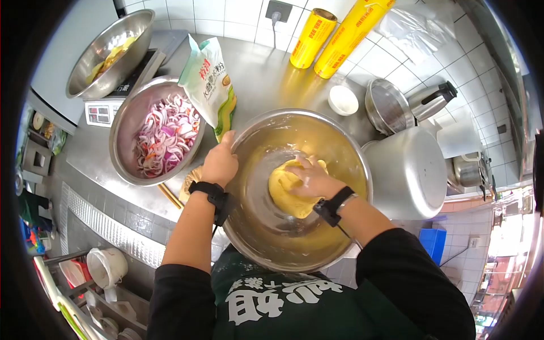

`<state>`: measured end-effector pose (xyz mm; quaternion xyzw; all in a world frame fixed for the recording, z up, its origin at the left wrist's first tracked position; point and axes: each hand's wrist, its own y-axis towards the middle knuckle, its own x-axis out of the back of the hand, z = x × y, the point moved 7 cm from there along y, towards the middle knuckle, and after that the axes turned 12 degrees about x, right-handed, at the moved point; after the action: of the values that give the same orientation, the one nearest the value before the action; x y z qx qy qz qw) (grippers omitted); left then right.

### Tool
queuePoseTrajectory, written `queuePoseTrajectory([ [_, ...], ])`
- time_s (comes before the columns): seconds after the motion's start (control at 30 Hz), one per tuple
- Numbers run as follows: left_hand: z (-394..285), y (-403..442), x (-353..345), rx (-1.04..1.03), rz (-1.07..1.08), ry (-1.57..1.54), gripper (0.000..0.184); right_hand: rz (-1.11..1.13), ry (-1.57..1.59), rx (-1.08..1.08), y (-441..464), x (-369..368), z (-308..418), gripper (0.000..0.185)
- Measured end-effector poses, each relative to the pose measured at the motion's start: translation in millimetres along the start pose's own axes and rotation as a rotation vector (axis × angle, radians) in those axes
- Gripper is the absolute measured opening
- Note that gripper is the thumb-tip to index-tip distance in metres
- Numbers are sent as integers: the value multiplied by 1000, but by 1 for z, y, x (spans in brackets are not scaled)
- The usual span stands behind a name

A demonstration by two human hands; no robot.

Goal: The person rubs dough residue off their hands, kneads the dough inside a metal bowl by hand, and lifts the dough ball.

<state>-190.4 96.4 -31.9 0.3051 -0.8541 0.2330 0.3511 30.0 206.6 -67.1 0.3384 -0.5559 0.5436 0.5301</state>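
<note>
Dough [283,190], yellow and rounded, sits on the bottom of a large metal bowl [246,226] at the front of the table [249,59]. Right hand [313,178] reaches into the bowl and presses on the dough, its fingers spread over the top. Left hand [220,163] is at the bowl's left rim; one finger points toward the lower end of a printed bag [209,79], while the others are mostly hidden, so I cannot tell how they are held. Each wrist wears a dark band.

To the left of the bag, a second metal bowl [120,139] holds sliced purple onion [167,133]. Farther back on that side, a metal basin [139,39] containing yellow pieces rests above a scale [102,113]. Behind the dough's bowl stands a small white bowl [343,101], with two yellow rolls [313,37] beyond it near the tiled wall. A big silver pot [408,173] stands just beside the large bowl's right side.
</note>
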Motion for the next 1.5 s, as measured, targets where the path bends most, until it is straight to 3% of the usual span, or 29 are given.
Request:
queuePoseTrajectory([
  [0.1, -1, -3, -1, 23, 24, -16, 52, -14, 302, 15, -24, 38, -27, 92],
  [0.13, 0, -2, -1, 12, 13, -26, 52, -109, 271, 32, -33, 32, -40, 111],
  [0.23, 0, -4, -1, -10, -12, -31, 51, 127, 454, -457, -50, -29, -76, 122],
  [0.33, 2, 1, -2, -6, -43, -25, 50, 84, 473, -521, -35, -46, -79, 130],
  [0.43, 5, -5, -7, 48, 0, -29, 49, 63, 440, -576, -33, -45, -79, 128],
  [0.5, 4, -6, -3, 55, -15, -63, 49, 97, 455, -537, -37, -35, -72, 126],
  [0.53, 4, -8, -3, 39, -38, -57, 49, 92, 430, -428, -35, -32, -72, 116],
  [0.63, 3, -6, 0, 56, -34, -51, 49, -204, 787, -300, -35, -10, -102, 106],
  [0.67, 2, -8, -1, 68, -16, -47, 49, -271, 896, -605, -39, 20, -85, 80],
  [0.73, 2, -12, -1, 87, -30, -48, 49, -212, 717, -662, -21, -42, -110, 61],
  [0.77, 1, -12, 1, 92, -42, -49, 49, -188, 624, -688, -11, -36, -100, 52],
  [0.8, -1, -9, 6, 94, -48, -46, 49, -306, 441, -482, -11, -16, -76, 39],
  [0.83, -1, -10, 9, 103, -47, -46, 49, -363, 577, -600, -12, -8, -69, 38],
  [0.93, 5, -12, 5, 117, -55, -70, 50, -547, 120, -297, -34, 41, 18, 26],
  [1.03, 3, -9, 5, 109, -47, -79, 50, -327, -2, -84, -29, 12, 57, 23],
  [1.13, 6, -9, 3, 130, -11, -60, 49, -369, -68, -66, -1, -15, 42, 25],
  [1.23, 5, -10, 1, 122, 15, -43, 47, -218, -103, -148, 16, -23, 36, 28],
  [1.4, 8, -13, 1, 125, -14, -15, 47, 9, 372, -77, 12, 8, 10, 41],
  [1.47, 9, -13, 2, 125, -19, -40, 47, 72, 313, 15, 24, 50, -10, 46],
  [1.5, 9, -13, 0, 124, -12, -48, 47, -33, 331, -8, 40, 52, -22, 46],
])
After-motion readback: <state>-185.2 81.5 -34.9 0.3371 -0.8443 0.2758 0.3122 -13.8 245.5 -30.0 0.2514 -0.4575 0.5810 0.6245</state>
